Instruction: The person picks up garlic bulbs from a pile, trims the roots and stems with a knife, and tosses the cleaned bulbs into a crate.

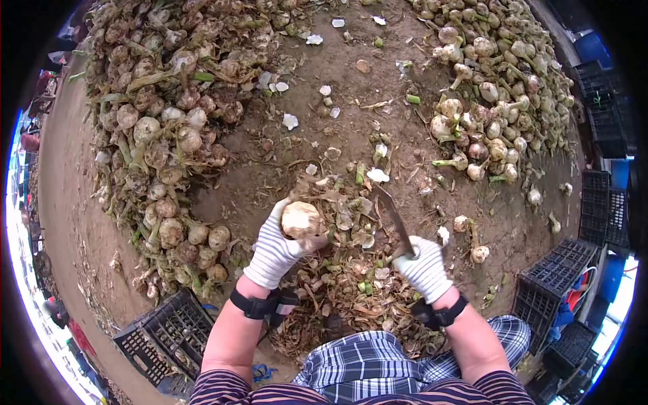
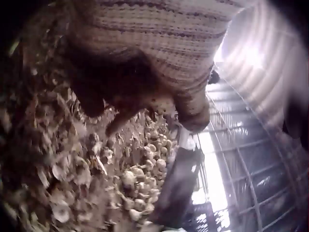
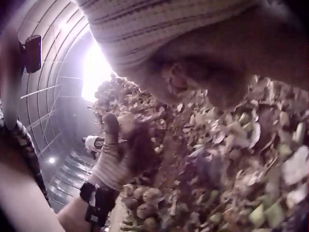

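Note:
In the head view my left hand (image 1: 273, 246), in a striped knit glove with dirty fingertips, holds a garlic bulb (image 1: 301, 220) whose pale cut face points up. My right hand (image 1: 424, 267), gloved alike, grips a knife (image 1: 396, 219) by its handle, the long dark blade slanting up and to the left. Blade and bulb are apart. Below both hands lies a heap of peelings and trimmed stems (image 1: 354, 297). In the left wrist view the glove (image 2: 159, 43) hides the bulb. The right wrist view shows the right glove (image 3: 159, 34) close up, with the knife hidden.
A big pile of untrimmed garlic (image 1: 155, 121) stands at the left, a second pile (image 1: 499, 101) at the right. Black crates (image 1: 172, 337) sit at lower left, and more crates (image 1: 557, 270) line the right. White scraps (image 1: 290, 122) dot the soil between the piles.

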